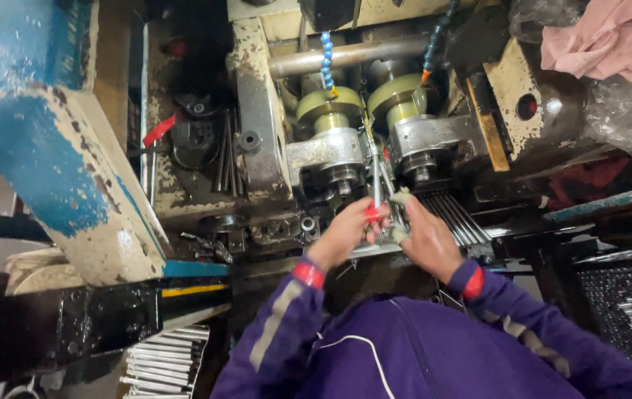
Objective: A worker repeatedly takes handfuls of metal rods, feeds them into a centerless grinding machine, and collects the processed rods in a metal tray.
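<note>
Left hand: (345, 230) centre of frame, fingers pinched on a thin metal rod (376, 185) that stands upright
Right hand: (427, 240) just beside it, taped fingertips closed on the same rod
Rollers: (364, 103) two yellowish wheels above the rod
Pink rag: (604, 37) upper right

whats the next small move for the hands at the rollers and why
Probably slide the thin metal rod, pinched by the left hand, further up between the two rollers; its tip already points into that gap, and the right hand steadies beside it.
</note>
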